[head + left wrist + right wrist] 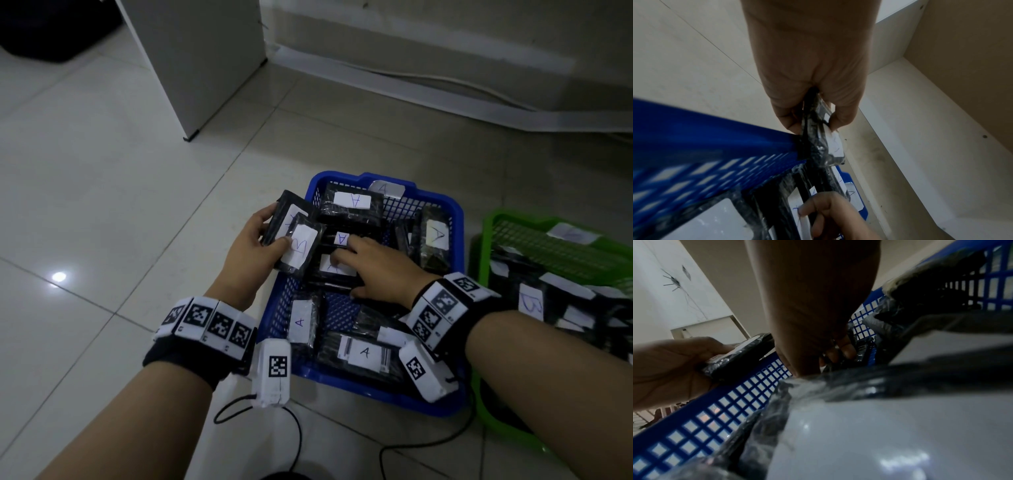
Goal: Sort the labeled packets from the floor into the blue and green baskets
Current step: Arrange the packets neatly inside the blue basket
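Note:
The blue basket [342, 382] sits in the middle of the head view, holding several black packets labelled A. My left hand [263, 240] hovers over its left rim and grips two stacked packets; the front one [299, 248] is labelled B, and the label of the one behind [286, 210] is partly covered. In the left wrist view the thumb and fingers [838, 121] pinch these packets [833, 146] on edge. My right hand [373, 265] reaches into the blue basket, its fingers curled round an A packet [337, 270]. The green basket [488, 236] on the right holds B packets [531, 303].
A white cabinet [205, 61] stands on the pale tiled floor behind the baskets. A wall skirting with a cable [445, 85] runs along the back. Black wrist-camera cables [298, 438] trail on the floor near me. Open tiles [85, 205] lie to the left.

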Motion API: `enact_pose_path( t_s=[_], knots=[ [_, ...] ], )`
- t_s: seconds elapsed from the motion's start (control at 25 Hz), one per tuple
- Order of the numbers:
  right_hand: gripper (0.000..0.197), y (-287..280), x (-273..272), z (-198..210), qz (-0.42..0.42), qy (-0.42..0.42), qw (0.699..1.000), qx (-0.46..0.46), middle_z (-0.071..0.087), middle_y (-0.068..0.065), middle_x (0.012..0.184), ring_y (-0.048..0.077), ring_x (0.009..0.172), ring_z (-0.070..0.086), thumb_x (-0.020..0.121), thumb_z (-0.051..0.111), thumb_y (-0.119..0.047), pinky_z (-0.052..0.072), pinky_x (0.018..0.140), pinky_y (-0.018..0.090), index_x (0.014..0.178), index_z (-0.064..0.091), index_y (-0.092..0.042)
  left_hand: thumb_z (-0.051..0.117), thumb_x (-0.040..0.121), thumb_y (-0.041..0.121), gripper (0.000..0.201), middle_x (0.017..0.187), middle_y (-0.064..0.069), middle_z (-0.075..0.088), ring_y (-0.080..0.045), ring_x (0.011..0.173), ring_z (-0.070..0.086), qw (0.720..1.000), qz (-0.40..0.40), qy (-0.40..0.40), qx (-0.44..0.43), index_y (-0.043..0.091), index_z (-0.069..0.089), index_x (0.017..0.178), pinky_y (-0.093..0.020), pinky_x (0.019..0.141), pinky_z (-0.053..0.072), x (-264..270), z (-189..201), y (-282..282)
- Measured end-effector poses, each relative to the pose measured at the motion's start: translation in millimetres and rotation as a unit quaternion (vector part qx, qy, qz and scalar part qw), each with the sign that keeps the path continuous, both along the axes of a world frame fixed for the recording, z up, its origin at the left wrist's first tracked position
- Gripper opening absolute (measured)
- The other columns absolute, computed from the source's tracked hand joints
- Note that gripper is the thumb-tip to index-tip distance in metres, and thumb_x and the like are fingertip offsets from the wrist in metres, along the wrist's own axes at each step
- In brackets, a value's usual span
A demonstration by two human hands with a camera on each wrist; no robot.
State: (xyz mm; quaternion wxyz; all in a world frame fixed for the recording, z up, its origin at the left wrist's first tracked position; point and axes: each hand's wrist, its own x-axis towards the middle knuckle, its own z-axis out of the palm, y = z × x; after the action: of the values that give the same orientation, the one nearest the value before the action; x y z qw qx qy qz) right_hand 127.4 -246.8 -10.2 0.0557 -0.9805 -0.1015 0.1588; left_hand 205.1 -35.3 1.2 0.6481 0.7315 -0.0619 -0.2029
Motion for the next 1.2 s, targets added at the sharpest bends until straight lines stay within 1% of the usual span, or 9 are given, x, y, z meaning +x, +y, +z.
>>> enact_pose_path(
  t_s=[0.16, 0.32, 0.36, 0.52, 0.64, 0.72, 0.84, 0.92, 1.2],
  knots=[
    [0.034, -3, 4, 7, -0.118, 0.013, 0.981, 0.155, 0.05, -0.002, 0.11, 0.019, 0.104, 0.053, 0.091, 0.06, -0.028, 0.047, 0.079, 0.031, 0.124, 0.056, -0.024, 0.061, 0.087, 0.004, 0.053, 0.112, 0.001, 0.066, -0.013, 0.099, 0.064, 0.999, -0.036, -0.001, -0.001, 0.029, 0.049, 0.133, -0.024, 0.077, 0.055, -3, 11, -1],
    [0.036, -3, -1, 36, -0.353, 0.085, 0.734, 0.574, 0.062, 0.013, 0.112, 0.027, 0.091, 0.066, 0.099, 0.046, -0.019, 0.057, 0.067, 0.037, 0.135, 0.044, -0.018, 0.065, 0.085, 0.003, 0.041, 0.11, -0.012, 0.067, -0.025, 0.096, 0.068, 0.993, -0.114, 0.039, 0.007, 0.016, 0.054, 0.123, -0.035, 0.08, 0.058, -13, 25, -13],
    [0.041, -3, -5, 41, -0.346, 0.103, 0.711, 0.604, 0.063, 0.012, 0.112, 0.027, 0.091, 0.067, 0.095, 0.054, -0.021, 0.057, 0.063, 0.036, 0.134, 0.043, -0.018, 0.067, 0.084, 0.004, 0.04, 0.111, -0.015, 0.066, -0.027, 0.095, 0.068, 0.99, -0.133, 0.043, 0.019, 0.013, 0.054, 0.12, -0.038, 0.081, 0.058, -16, 26, -17],
    [0.047, -2, -26, 40, -0.342, 0.085, 0.74, 0.574, 0.068, 0.009, 0.107, 0.018, 0.084, 0.069, 0.081, 0.071, -0.006, 0.054, 0.054, 0.029, 0.123, 0.05, -0.013, 0.079, 0.075, 0.024, 0.056, 0.107, -0.003, 0.066, -0.02, 0.095, 0.067, 0.968, -0.22, -0.028, 0.119, 0.025, 0.051, 0.124, -0.04, 0.086, 0.056, -28, 27, -26],
    [0.04, -2, -37, 40, -0.358, 0.067, 0.704, 0.61, 0.068, 0.012, 0.107, 0.022, 0.089, 0.068, 0.086, 0.066, -0.011, 0.058, 0.065, 0.032, 0.124, 0.055, -0.009, 0.083, 0.068, 0.034, 0.074, 0.111, 0.004, 0.065, -0.013, 0.097, 0.064, 0.93, -0.272, -0.098, 0.228, 0.027, 0.046, 0.131, -0.037, 0.09, 0.053, -36, 26, -26],
    [0.04, -3, -46, 43, -0.396, 0.071, 0.735, 0.546, 0.065, 0.015, 0.113, 0.026, 0.097, 0.067, 0.092, 0.059, -0.028, 0.057, 0.083, 0.038, 0.128, 0.054, -0.01, 0.082, 0.071, 0.032, 0.066, 0.112, 0.001, 0.066, -0.018, 0.097, 0.064, 0.934, -0.241, -0.099, 0.246, 0.023, 0.049, 0.127, -0.041, 0.089, 0.053, -39, 27, -22],
    [0.053, -4, -68, 40, -0.311, 0.121, 0.899, 0.283, 0.061, 0.002, 0.119, 0.018, 0.11, 0.057, 0.082, 0.063, -0.053, 0.048, 0.097, 0.036, 0.125, 0.058, -0.022, 0.079, 0.073, 0.034, 0.057, 0.109, 0.001, 0.066, -0.017, 0.094, 0.065, 0.951, -0.187, -0.088, 0.229, 0.022, 0.052, 0.121, -0.04, 0.086, 0.054, -46, 29, -14],
    [0.071, 6, -84, 38, -0.205, 0.157, 0.953, 0.157, 0.05, 0.0, 0.117, 0.017, 0.115, 0.042, 0.07, 0.068, -0.064, 0.041, 0.094, 0.033, 0.131, 0.051, -0.032, 0.077, 0.075, 0.038, 0.052, 0.107, 0.002, 0.066, -0.016, 0.093, 0.065, 0.951, -0.172, -0.096, 0.239, 0.022, 0.053, 0.118, -0.037, 0.084, 0.054, -52, 30, -12],
    [0.073, 24, -94, 33, -0.176, 0.141, 0.973, 0.043, 0.046, 0.006, 0.119, 0.027, 0.118, 0.041, 0.066, 0.077, -0.054, 0.037, 0.093, 0.038, 0.126, 0.05, -0.023, 0.075, 0.077, 0.035, 0.041, 0.105, 0.001, 0.067, -0.02, 0.092, 0.066, 0.958, -0.145, -0.064, 0.24, 0.022, 0.056, 0.111, -0.042, 0.084, 0.055, -58, 27, -16]
  ],
)
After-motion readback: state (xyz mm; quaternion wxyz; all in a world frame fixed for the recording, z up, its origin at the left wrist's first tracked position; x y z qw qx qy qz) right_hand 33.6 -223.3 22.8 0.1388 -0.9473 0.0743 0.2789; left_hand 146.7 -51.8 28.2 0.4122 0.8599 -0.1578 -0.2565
